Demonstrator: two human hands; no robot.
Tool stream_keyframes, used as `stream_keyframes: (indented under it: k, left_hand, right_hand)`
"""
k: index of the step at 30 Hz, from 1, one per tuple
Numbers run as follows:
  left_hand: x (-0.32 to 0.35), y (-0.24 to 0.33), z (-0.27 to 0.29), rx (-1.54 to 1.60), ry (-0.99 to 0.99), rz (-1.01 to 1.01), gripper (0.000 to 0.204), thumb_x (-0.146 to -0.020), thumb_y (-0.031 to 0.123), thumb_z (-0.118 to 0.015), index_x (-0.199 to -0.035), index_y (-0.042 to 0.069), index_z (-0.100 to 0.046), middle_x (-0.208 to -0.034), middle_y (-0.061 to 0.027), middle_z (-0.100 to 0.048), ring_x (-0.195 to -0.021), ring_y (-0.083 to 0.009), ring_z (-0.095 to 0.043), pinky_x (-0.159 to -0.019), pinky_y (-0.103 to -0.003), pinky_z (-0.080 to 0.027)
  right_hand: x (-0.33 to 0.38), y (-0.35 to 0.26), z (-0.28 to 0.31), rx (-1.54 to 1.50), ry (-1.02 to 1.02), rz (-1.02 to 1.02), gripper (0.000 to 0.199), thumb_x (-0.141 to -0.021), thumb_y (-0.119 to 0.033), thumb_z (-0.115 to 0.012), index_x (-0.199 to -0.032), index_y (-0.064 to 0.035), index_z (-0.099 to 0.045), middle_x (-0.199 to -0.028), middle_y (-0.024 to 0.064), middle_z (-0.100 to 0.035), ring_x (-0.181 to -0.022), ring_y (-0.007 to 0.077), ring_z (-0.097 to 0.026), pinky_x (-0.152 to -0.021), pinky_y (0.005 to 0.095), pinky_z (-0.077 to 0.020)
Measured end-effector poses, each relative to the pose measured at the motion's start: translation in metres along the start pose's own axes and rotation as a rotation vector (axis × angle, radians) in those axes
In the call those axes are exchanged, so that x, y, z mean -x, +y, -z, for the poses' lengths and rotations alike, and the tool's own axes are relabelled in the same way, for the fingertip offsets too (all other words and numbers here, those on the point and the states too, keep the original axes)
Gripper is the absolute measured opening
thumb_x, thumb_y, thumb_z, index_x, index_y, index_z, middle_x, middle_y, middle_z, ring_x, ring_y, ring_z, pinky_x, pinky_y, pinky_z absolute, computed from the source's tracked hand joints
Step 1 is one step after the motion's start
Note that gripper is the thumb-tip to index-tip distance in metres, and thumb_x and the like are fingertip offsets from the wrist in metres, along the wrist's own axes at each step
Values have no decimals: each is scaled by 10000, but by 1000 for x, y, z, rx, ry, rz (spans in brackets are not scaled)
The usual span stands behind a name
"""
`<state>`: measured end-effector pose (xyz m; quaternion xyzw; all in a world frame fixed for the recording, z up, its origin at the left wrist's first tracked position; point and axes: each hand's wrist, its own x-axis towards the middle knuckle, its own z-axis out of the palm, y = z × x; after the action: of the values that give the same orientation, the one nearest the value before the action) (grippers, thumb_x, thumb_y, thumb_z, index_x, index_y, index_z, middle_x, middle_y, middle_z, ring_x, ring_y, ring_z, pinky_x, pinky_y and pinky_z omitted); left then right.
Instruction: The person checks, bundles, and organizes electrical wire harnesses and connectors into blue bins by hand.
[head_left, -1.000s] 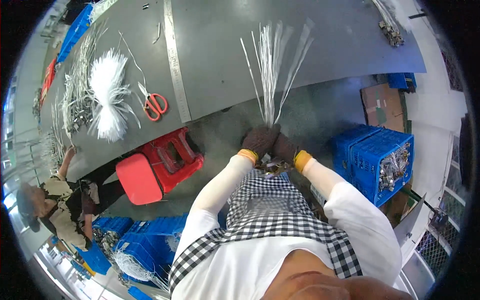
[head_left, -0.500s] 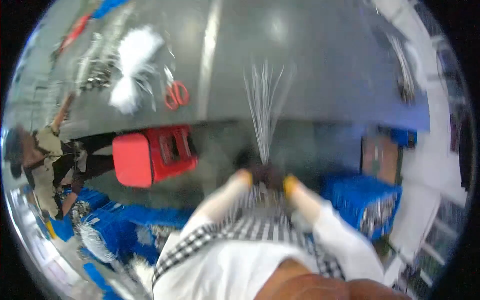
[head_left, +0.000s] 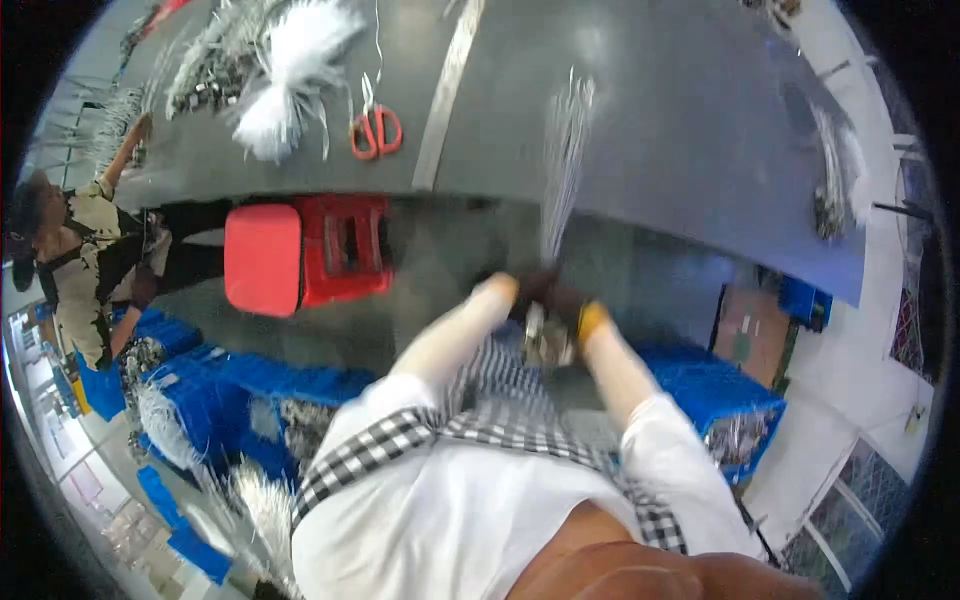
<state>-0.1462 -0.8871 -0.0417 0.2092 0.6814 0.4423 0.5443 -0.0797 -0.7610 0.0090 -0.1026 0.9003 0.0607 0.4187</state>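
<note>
A bundle of thin, pale wire-like strands (head_left: 566, 165) rises from my hands and reaches over the near edge of the dark table (head_left: 690, 150). My left hand (head_left: 522, 287), in a dark glove with a yellow cuff, is closed round the bundle. Against it, my right hand (head_left: 570, 300), gloved alike, is closed round the same bundle. Shiny metallic ends (head_left: 548, 338) stick out below the gloves, in front of my checked apron. Single fingers are hard to make out in the dark gloves.
Red-handled scissors (head_left: 376, 132) and a white strand bundle (head_left: 290, 85) lie on the table beside a metal strip (head_left: 448, 95). A red stool (head_left: 263, 260) stands at the left. Blue crates (head_left: 745, 410) flank me. Another person (head_left: 85, 240) works at the far left.
The strands were fanned out and are now drawn into a narrower bunch, leaning slightly right. My hands sit a little higher in view. The view has shifted, with the table's items appearing higher.
</note>
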Motion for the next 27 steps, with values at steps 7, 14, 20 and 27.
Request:
stream_keyframes:
  k: [7, 14, 20, 27]
  left_hand:
    - [36, 40, 3, 630, -167, -339, 502, -977, 159, -599, -1452, 41, -488, -818, 16, -535, -763, -110, -559, -807, -300, -525]
    - [22, 170, 48, 70, 191, -641, 323, -959, 96, -577, -1279, 66, -602, -749, -10, -487, -680, -120, -519, -655, -297, -499]
    - [-17, 136, 36, -487, 373, -696, 346, -906, 22, -624, -1250, 63, -612, -829, -77, -573, -720, -199, -596, -688, -333, -565]
    - [-69, 64, 6, 149, 494, -306, 557, -923, 300, -702, -1389, 71, -500, -1137, -145, -654, -890, -273, -669, -720, -356, -585]
  right_hand:
    - [89, -5, 4, -1842, 11, 248, 391, -872, -196, -748, -1201, -1, -670, -1124, 62, -694, -1015, 163, -632, -912, 332, -518]
    - [92, 80, 20, -937, 638, 107, 430, -938, -284, -679, -1301, -59, -630, -1141, 182, -704, -983, 309, -695, -878, 403, -553]
    - [64, 3, 7, -655, 852, -174, 517, -974, -378, -615, -1361, -36, -585, -1293, 248, -638, -1139, 440, -638, -943, 444, -531]
    - [77, 10, 0, -599, 669, -229, 361, -949, -323, -598, -1184, -60, -678, -1053, 198, -713, -973, 363, -695, -843, 459, -555]
